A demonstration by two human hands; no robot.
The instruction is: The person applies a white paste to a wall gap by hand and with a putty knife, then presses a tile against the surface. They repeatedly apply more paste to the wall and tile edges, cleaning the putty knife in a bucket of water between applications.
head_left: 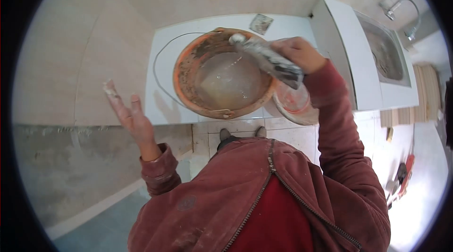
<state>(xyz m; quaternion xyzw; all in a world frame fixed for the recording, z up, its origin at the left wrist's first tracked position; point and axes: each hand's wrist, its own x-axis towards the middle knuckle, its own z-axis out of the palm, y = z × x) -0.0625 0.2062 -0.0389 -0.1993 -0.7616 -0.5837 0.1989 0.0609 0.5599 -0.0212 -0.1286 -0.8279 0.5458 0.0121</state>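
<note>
My right hand (302, 55) is closed on a long silvery thing smeared with white (271, 58), too blurred to name. It is tilted over the right side of an orange bucket (181, 80), its whitish end above the rim. Cloudy water (229, 80) fills the lower part of the bucket, and a short line of drops shows above it. My left hand (134, 117) hangs in the air left of the bucket, fingers spread, with pale residue on a fingertip. It holds nothing.
The bucket stands on a white counter (158, 106), its wire handle (155, 70) fallen left. A small stained square piece (261, 24) lies behind. A smaller tub with a reddish inside (292, 99) sits at right. Further right are a white cabinet (347, 49), sink (389, 56) and tap (408, 4).
</note>
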